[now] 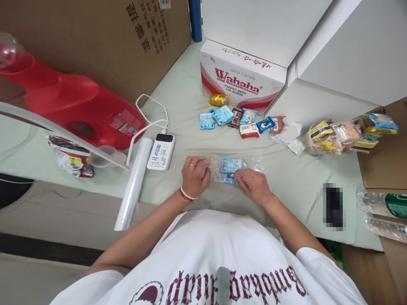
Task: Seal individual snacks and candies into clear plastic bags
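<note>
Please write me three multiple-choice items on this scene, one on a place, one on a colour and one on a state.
1. Where does the loose pile of snack packets lie?
A. In front of the Wahaha box
B. On the red jug
C. Under the power bank

2. What colour is the big jug on the left?
A. Green
B. Red
C. Yellow

3. How is the clear bag of blue packets held?
A. By the left hand alone
B. By no hand
C. By both the left hand and the right hand

Answers: 1 A, the packets sit at the box's foot; 2 B, its body is plainly red; 3 C, one hand is at each end of the bag.
</note>
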